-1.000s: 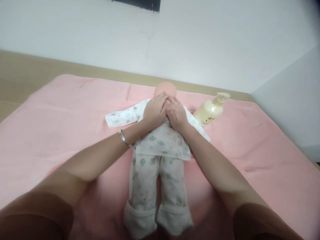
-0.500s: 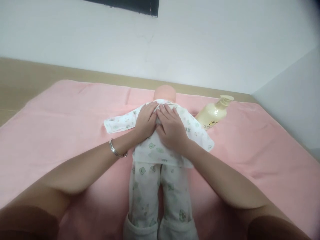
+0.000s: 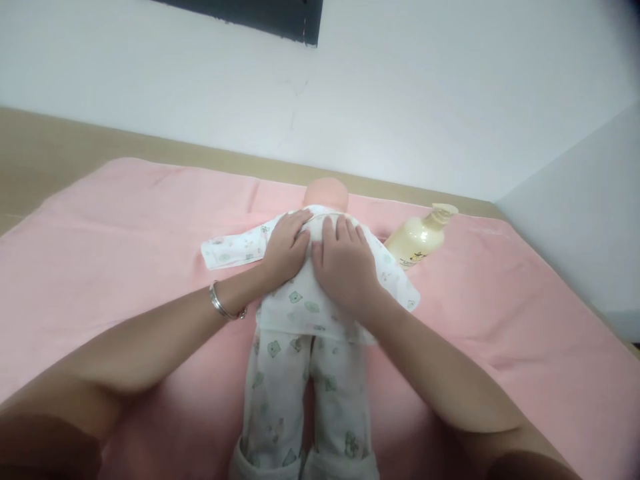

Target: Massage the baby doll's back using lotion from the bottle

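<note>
A baby doll [image 3: 326, 194] lies face down, its bald head pointing away from me. It wears a white printed top [image 3: 305, 308] and matching trousers [image 3: 280, 387] with turned-up cuffs. My left hand [image 3: 287, 245] rests flat on the left side of the doll's upper back, fingers stretched out. On the right side of the back lies my right hand [image 3: 347, 263], palm down with its fingers extended. A narrow strip of the top shows between the two hands. Neither hand grips anything. A silver bracelet [image 3: 220, 301] circles my left wrist.
A pale yellow pump bottle [image 3: 417, 237] lies tilted to the right of the doll, beside its sleeve. Beneath everything spreads a pink sheet [image 3: 135, 233] on a wooden surface [image 3: 45, 133]. A white wall [image 3: 400, 100] with a dark panel [image 3: 280, 17] stands behind.
My hands have moved apart, from almost touching at the middle of the back toward its two sides. The whole view has shifted slightly.
</note>
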{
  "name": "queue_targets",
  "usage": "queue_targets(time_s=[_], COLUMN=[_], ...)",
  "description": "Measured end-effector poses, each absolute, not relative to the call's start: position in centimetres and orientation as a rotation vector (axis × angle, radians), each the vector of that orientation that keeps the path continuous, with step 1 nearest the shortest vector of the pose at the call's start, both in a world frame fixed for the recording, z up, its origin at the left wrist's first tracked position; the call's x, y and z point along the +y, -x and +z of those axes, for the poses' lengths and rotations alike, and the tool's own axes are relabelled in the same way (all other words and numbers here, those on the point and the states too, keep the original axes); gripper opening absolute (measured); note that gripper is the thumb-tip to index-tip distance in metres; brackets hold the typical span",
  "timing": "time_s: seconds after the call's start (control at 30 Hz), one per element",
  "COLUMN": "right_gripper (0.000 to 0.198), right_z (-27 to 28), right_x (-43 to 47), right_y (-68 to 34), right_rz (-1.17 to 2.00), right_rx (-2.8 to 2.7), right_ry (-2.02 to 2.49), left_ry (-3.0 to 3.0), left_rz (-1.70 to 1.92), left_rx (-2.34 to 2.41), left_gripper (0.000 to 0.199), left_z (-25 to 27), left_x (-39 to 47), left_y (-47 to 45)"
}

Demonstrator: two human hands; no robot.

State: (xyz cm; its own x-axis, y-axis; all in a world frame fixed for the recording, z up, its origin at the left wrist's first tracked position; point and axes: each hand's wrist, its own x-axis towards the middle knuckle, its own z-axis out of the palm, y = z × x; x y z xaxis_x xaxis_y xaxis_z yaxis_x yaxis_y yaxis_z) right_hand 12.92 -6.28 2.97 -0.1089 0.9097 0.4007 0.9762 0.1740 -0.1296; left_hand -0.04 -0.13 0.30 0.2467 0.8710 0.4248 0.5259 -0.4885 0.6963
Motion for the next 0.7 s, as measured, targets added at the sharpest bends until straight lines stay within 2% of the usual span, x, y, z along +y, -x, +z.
queue_targets(time_s=[0.13,0.37,0.5,0.7], right_gripper=[0.054,0.051,0.049,0.056], right_z=[2.9,2.8,3.0,3.3], right_x=[-7.1,-3.9,-4.2,-7.4], right_y=[-12.2,-14.7,-14.6,-12.6], right_rz=[-0.237,0.039,-0.006,-0.169], right_rx=[-2.184,-2.219,-2.161,-2.123], right_ry=[1.649,1.487,1.574,1.731], left_ry=[-2.087,-2.063,-2.068,-2.065], left_rz=[1.155,1.157,1.148,1.144], left_rx=[1.246,1.245,1.244,1.246], left_gripper=[0.045,0.049,0.049,0.044], left_z=[0.2,0.2,0.3,0.2], left_x=[0.0,0.1,0.0,0.0], left_y=[0.1,-0.1,-0.1,-0.1])
